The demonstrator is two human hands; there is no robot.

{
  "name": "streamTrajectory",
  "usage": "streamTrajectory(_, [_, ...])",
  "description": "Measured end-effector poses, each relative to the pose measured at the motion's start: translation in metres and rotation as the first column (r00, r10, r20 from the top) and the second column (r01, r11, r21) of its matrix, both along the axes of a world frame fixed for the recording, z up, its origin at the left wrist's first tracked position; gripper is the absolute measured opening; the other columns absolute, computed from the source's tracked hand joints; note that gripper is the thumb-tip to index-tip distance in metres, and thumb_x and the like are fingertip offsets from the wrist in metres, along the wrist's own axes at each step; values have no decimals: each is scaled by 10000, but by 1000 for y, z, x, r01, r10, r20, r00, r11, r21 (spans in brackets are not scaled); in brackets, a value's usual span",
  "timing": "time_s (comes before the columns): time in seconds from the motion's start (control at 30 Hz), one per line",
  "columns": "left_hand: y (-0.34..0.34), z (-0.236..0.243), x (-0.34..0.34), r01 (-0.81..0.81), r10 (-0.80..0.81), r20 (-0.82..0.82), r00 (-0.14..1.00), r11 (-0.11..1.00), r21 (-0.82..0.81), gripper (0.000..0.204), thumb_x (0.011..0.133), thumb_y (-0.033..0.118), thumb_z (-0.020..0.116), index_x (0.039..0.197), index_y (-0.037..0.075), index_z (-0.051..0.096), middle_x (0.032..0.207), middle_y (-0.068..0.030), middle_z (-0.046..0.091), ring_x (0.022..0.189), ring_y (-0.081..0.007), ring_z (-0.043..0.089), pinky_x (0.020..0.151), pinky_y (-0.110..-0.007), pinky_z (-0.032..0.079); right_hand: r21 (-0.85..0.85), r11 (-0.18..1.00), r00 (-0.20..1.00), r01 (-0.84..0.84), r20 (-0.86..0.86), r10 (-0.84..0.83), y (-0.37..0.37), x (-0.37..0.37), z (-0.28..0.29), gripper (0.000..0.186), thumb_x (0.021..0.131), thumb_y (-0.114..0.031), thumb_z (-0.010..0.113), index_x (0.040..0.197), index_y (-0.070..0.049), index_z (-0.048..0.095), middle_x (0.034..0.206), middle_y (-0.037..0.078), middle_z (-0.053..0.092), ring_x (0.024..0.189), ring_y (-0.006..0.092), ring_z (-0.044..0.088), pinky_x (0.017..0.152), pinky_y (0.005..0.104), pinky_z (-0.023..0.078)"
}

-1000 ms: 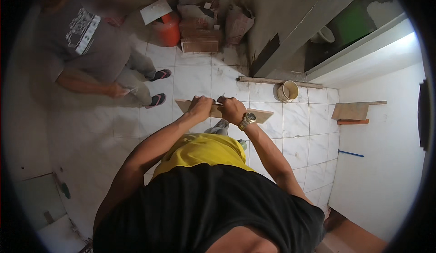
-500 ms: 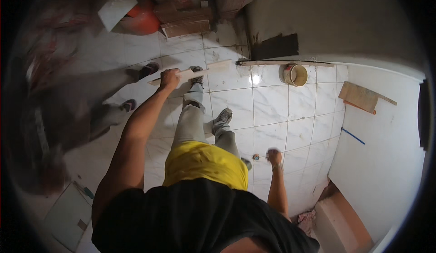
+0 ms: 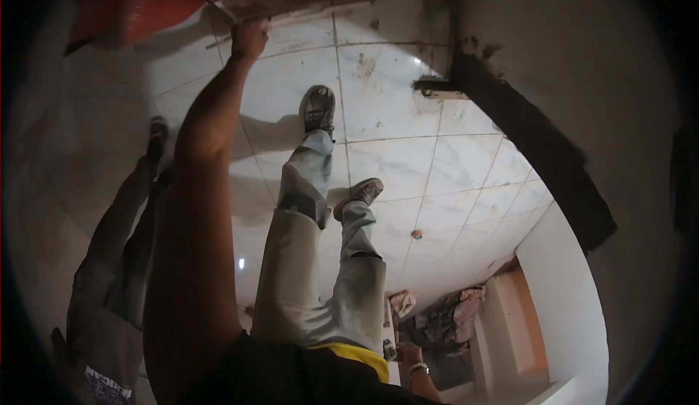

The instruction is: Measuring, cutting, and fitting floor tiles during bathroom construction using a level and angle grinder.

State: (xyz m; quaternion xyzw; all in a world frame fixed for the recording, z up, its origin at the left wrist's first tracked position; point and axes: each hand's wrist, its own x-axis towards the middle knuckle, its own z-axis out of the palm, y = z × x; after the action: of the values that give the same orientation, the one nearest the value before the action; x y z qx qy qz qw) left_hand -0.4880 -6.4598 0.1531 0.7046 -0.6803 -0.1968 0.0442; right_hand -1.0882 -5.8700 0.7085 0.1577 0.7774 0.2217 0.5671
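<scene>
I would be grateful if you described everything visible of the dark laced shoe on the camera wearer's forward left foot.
The dark laced shoe looks grey-black and worn, with paler marks around its rounded toe and laces across its upper; its exact material is unclear. It points toward the picture's top and appears to stand on the white, grey-veined floor tiles. The light grey trouser leg meets it at the ankle.
</scene>
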Motion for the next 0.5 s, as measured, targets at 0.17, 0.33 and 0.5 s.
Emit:
streamTrajectory(0.17, [-25, -66, 38, 26, -25, -7, 1000, 999, 45, 374, 798, 106, 689, 1171, 139, 690, 1045, -112, 722, 977, -324, 677, 915, -432, 519, 56, 985, 950, 162, -279, -141, -95, 30, -42, 286, 951, -150, 591, 1140, 65, 611, 904, 203, 696, 699, 276, 706, 603, 400, 627])
streamTrajectory(0.33, [-38, -77, 39, 57, -63, 105, 993, 996, 61, 403, 802, 116, 683, 1204, 142, 674, 1114, -124, 706, 1035, -320, 661, 937, -422, 513, 56, 993, 961, 104, -261, -85, -124, 42, -55, 242, 945, -165, 588, 1084, 28, 633, 857, 154, 699, 665, 245, 697, 591, 369, 614])
streamTrajectory(0.5, [-63, -77, 50, 81, -80, 77, 994, 997, -10, 358, 832, 129, 664, 1187, 80, 666, 1103, -211, 665, 1062, -377, 614, 919, -472, 476, 22, 983, 966, 181, -190, -173, -108, 50, -68, 297, 955, -183, 585, 1127, 57, 615, 878, 178, 705, 677, 257, 700, 603, 371, 614])
